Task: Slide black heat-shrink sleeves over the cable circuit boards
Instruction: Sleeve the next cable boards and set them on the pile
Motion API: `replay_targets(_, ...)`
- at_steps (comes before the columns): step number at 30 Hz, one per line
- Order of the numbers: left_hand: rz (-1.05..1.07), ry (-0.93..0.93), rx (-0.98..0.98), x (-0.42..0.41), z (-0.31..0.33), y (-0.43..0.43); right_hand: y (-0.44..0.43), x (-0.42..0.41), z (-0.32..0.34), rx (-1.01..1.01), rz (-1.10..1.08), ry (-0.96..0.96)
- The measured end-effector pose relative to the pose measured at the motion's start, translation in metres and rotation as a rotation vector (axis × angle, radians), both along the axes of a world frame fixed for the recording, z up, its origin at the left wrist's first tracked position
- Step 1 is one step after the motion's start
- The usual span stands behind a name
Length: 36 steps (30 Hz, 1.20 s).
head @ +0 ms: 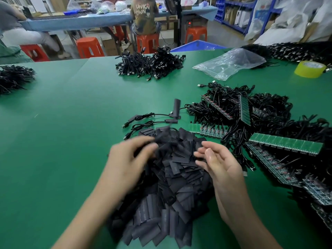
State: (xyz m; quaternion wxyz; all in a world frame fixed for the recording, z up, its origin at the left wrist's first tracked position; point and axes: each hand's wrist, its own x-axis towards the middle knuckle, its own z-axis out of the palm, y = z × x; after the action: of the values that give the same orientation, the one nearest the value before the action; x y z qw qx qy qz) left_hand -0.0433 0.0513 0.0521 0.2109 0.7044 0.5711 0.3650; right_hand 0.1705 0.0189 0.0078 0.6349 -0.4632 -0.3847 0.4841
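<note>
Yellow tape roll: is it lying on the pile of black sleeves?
No, the yellow tape roll sits on the green table at the far right, well apart from the sleeve pile.

Assembly workshop: green benches (71, 105), cable heaps (149, 63)

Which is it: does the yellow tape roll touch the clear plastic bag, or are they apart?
Apart. The head view shows a strip of bare green table between the yellow tape roll and the clear plastic bag.

Bright even indoor light, soft shadows, motion-blurred left hand (125, 155), wide-angle edge bending
</note>
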Motion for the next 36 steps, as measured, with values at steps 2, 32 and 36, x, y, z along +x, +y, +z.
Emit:
replay_targets(2,0.095,0.175,0.041,-0.014,0.006,0.042,0.001,0.004,-0.001,0.022,-0.053,-0.073)
replay_targets(32,0.061,-0.005,-0.367,0.196,-0.002,0.175,0.016,0.012,-0.024,0.113,-0.091,-0.362)
replay_targets(36,0.07,-0.07,-0.363,0.205,0.005,0.176,0.017,0.011,-0.026,0.112,-0.127,-0.335)
